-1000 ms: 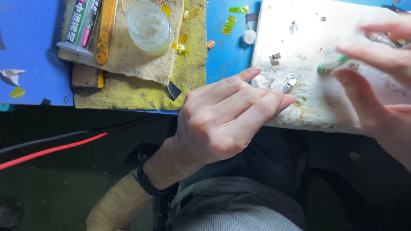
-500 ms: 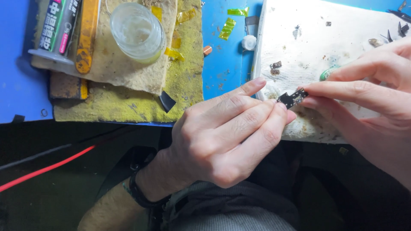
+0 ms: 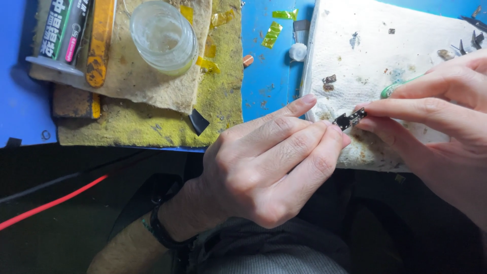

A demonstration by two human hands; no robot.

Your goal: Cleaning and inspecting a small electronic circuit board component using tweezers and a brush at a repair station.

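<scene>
fingers of both hands, left hand and right hand, pinch one small, probably electronic, black part.

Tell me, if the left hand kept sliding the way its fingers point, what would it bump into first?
Most likely the small dark circuit board pinched just past the left hand fingertips, then the right hand holding it over the white paper towel. Depth is hard to judge.
</scene>
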